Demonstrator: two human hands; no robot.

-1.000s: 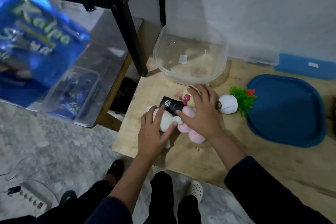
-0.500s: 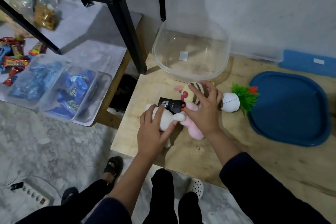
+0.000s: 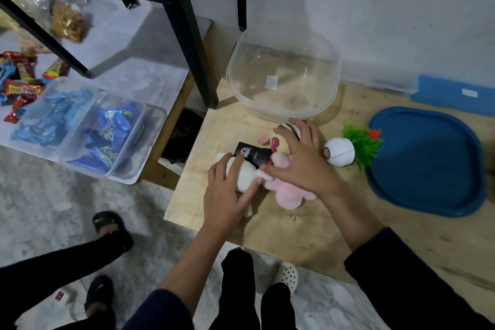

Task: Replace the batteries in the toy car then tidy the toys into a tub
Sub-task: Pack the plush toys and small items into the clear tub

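A heap of toys lies on the wooden table (image 3: pixel 267 228) just in front of the clear plastic tub (image 3: pixel 284 75), which holds nothing. My left hand (image 3: pixel 227 193) grips a white plush toy (image 3: pixel 241 173), fingers on top and thumb along its side. My right hand (image 3: pixel 302 158) lies spread over a pink plush toy (image 3: pixel 289 197) and a yellow striped plush toy (image 3: pixel 280 139). The black toy car (image 3: pixel 251 154) sits wedged between the plush toys, partly hidden by both hands. A white ball toy with green leaves (image 3: pixel 340 153) lies apart to the right.
A blue tub lid (image 3: pixel 426 161) rests on the table at the right, a second blue lid (image 3: pixel 455 94) against the wall. A black shelf frame (image 3: pixel 192 43) stands at the left. Trays of wrapped sweets (image 3: pixel 101 136) sit lower left. Another person's legs (image 3: pixel 67 257) are nearby.
My right hand has slid a little toward the tub and now covers more of the yellow striped toy. The blue packet that crossed the view at the left is gone. My left hand stays put.
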